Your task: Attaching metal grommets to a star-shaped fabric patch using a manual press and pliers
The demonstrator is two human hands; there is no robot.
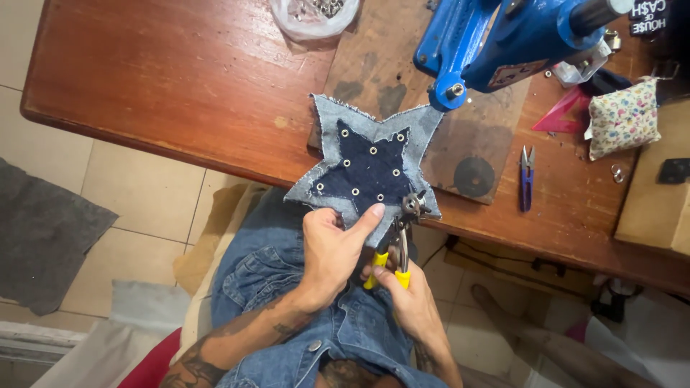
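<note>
Your star-shaped denim patch [370, 169] lies flat at the counter's [180, 79] near edge, its lower points hanging past it; the dark blue centre is ringed with silver eyelets. Your yellow-handled pliers [399, 248] stand nearly upright, head touching the star's lower right point.

Left hand [332, 248]: knuckles up, thumb stretched forward, fingers curled in a pinch.
Right hand [407, 293]: lower, just beside the left, fingers wrapped closed in a grip.
Forearms: both tattooed, angled inward.
</note>
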